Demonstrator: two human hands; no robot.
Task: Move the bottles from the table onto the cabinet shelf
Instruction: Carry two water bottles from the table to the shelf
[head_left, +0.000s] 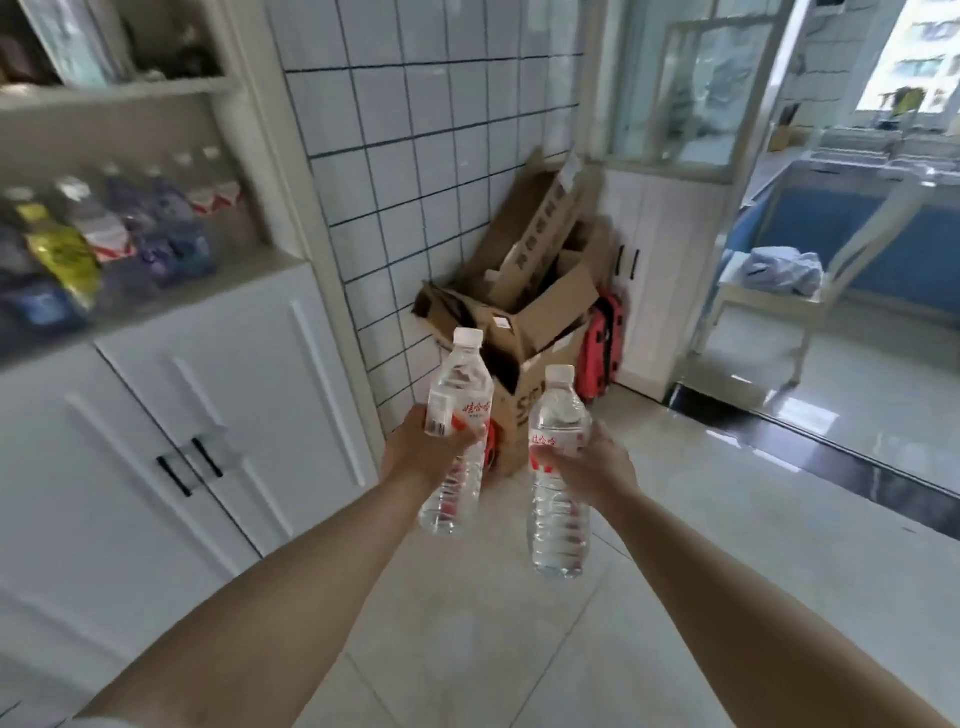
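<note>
Head view, near to far. Two bare forearms reach forward over a pale tiled floor (467, 649). The left hand (421, 452) is clamped around the label band of a clear water bottle (457, 431), fingers wrapped over the front of it; this left bottle is held in the air, tilted with its white cap leaning up and to the right, and its base hangs below the hand. The right hand (597, 462) is likewise clamped at label height on a second clear bottle (558, 473), held nearly upright, cap up, base well below the hand. The two bottles are near each other but apart, neither touching any surface.

Left of the hands stands a white cabinet (171, 415) with paired doors and dark handles. Its open shelf (249, 270) above the doors carries a row of blurred bottles (130, 228), some with red-and-white labels, one with a yellow label. A higher shelf holds blurred items that cannot be identified.

Beyond the hands, against a white tiled wall (415, 156) with dark grout, sits a heap of cardboard boxes (530, 291); a red bag (600, 348) leans just beside them on the right. Farther right, a doorway opens on a room with a pale chair (769, 306) carrying a bundle of light blue cloth (784, 270), blue-fronted units behind it, and a bright window.
</note>
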